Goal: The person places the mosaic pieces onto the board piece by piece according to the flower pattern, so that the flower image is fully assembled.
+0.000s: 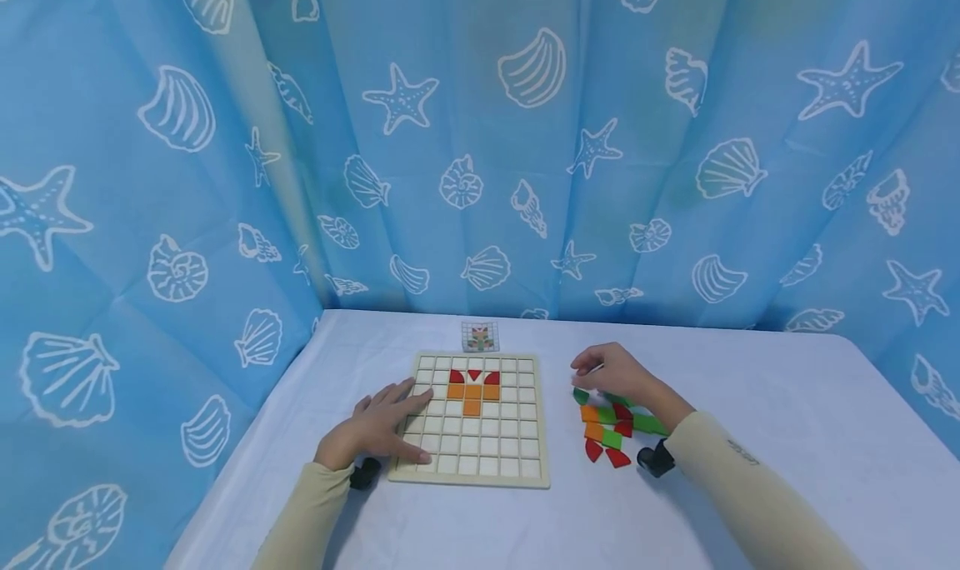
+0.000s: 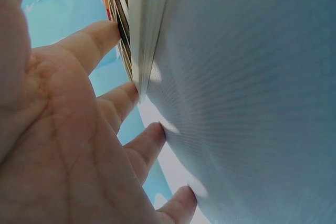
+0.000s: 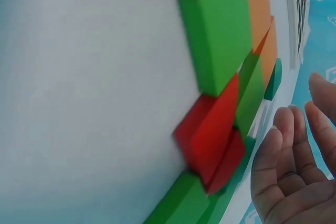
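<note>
While left grip lies wide on grid board, right grip unclear, white tabletop, blue seashell curtain

Spreads the bare left hand with fingers fanned apart; curves the fingers of the bare right hand inward; extends both beige-sleeved forearms forward.

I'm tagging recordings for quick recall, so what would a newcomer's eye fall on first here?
Probably the blue curtain with white shells and starfish, filling the background behind the white-covered table. Next, the pale gridded board, with red and orange pieces in its upper half and the left grip spread over its left side. Then the loose red, orange and green pieces right of the board, near the right grip.
</note>
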`<state>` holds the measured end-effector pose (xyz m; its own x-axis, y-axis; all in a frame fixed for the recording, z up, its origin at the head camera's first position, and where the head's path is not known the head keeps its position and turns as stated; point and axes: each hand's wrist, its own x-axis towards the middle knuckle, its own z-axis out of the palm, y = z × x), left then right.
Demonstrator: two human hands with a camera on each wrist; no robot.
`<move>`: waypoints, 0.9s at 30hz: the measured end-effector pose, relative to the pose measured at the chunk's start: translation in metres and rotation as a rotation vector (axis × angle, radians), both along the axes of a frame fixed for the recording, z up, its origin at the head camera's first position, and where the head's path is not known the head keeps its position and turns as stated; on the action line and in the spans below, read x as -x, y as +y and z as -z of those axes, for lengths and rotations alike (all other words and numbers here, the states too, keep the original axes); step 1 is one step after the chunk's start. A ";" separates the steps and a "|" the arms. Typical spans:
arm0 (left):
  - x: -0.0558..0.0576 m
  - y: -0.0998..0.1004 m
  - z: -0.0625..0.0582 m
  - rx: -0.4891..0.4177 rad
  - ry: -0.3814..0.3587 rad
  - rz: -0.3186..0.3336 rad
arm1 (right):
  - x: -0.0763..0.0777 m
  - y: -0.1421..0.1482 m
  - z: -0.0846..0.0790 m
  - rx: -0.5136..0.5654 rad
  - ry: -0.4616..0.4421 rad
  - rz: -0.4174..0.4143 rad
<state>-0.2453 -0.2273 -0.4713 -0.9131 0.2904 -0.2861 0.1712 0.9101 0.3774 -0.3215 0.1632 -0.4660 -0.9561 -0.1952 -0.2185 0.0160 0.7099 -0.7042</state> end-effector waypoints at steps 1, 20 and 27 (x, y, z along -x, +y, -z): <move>0.000 0.000 0.000 0.003 -0.001 0.001 | -0.001 0.001 0.000 -0.003 -0.005 0.001; 0.000 0.000 -0.002 -0.017 -0.022 -0.009 | -0.005 0.000 0.008 -0.143 0.030 -0.083; -0.002 0.002 -0.001 -0.011 -0.011 -0.010 | -0.010 -0.004 0.004 -0.173 0.019 -0.091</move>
